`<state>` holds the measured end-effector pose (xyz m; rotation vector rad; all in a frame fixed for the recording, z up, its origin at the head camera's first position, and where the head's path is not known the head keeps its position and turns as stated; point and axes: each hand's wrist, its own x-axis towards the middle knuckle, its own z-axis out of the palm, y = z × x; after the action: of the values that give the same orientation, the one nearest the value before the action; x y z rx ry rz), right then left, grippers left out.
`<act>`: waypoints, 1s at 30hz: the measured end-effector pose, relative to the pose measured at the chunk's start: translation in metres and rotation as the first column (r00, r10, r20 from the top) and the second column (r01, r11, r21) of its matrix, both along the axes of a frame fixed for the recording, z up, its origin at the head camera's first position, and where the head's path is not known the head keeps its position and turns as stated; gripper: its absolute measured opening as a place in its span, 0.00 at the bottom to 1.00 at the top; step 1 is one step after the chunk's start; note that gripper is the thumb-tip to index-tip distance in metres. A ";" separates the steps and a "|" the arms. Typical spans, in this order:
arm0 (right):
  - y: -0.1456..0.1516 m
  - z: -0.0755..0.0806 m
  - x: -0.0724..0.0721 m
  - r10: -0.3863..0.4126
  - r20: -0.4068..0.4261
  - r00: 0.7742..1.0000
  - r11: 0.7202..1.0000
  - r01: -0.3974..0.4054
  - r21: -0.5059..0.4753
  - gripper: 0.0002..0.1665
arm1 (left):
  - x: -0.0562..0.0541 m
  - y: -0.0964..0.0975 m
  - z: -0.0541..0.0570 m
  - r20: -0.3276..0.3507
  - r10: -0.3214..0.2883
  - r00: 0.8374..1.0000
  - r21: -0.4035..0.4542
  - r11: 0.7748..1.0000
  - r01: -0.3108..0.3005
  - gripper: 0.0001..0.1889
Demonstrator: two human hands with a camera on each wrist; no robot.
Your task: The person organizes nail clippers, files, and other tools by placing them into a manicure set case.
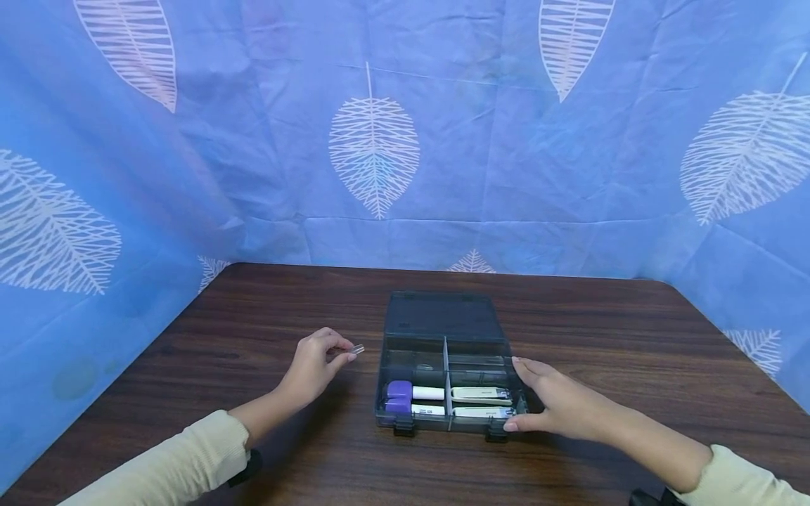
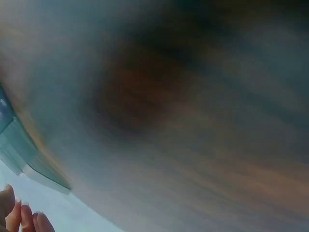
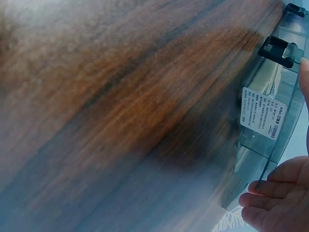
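A dark translucent compartment box [image 1: 446, 422] stands on the table with its lid [image 1: 441, 315] folded back. In its front left compartment lie two purple-capped white tubes [image 1: 428, 393]. Two pale items that look like nail clippers [image 1: 479, 395] lie front right. My left hand [image 1: 314, 363], left of the box, pinches a small clear piece [image 1: 358, 349] between thumb and fingertips; its exact kind is too small to tell. My right hand [image 1: 557, 400] holds the box's right side, thumb at the front corner. A printed label [image 3: 263, 113] shows on the box's side in the right wrist view.
The dark wood-grain table [image 1: 266, 309] runs back to a blue cloth [image 1: 443, 161] with white leaf prints, which also hangs at both sides. Two black latches [image 1: 403, 426] project from the box's front edge. The left wrist view is mostly blurred tabletop.
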<state>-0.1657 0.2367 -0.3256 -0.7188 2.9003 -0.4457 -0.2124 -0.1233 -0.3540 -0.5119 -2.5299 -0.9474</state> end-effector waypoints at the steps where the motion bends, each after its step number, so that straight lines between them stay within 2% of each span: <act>1: 0.000 0.000 0.000 0.004 0.000 1.000 1.000 -0.004 -0.001 0.63 | -0.001 0.003 0.000 -0.001 -0.006 1.000 0.008 1.000 0.006 0.03; 9: -0.002 0.002 -0.002 0.011 0.000 1.000 1.000 -0.011 -0.004 0.63 | -0.007 0.023 0.003 -0.005 -0.046 0.999 0.020 0.999 0.046 0.03; 12: -0.002 0.002 -0.001 0.010 0.002 1.000 1.000 -0.010 -0.003 0.64 | -0.010 0.031 0.003 -0.013 -0.080 0.997 -0.014 0.997 0.080 0.03; 15: -0.002 0.002 -0.001 0.006 0.005 1.000 1.000 -0.006 -0.003 0.64 | -0.014 0.039 0.004 0.001 -0.135 0.991 -0.087 0.987 0.134 0.03; 19: -0.001 0.002 -0.001 0.000 0.011 1.000 1.000 0.000 -0.002 0.64 | -0.021 0.048 0.006 0.034 -0.196 0.980 -0.183 0.963 0.199 0.03; 23: -0.001 0.001 -0.001 -0.002 0.015 1.000 1.000 0.002 0.007 0.64 | -0.028 0.055 0.009 0.030 -0.221 0.975 -0.270 0.937 0.220 0.04; 27: -0.001 0.002 0.000 -0.002 0.017 1.000 1.000 0.001 0.016 0.64 | -0.031 0.061 0.010 0.033 -0.255 0.966 -0.366 0.897 0.249 0.04; 30: -0.001 0.002 0.000 0.001 0.015 1.000 1.000 -0.001 0.021 0.64 | -0.032 0.064 0.010 0.047 -0.252 0.967 -0.438 0.865 0.247 0.03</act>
<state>-0.1662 0.2359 -0.3233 -0.7104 2.8858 -0.4180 -0.2449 -0.0589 -0.3436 -0.9969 -2.7149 -0.4311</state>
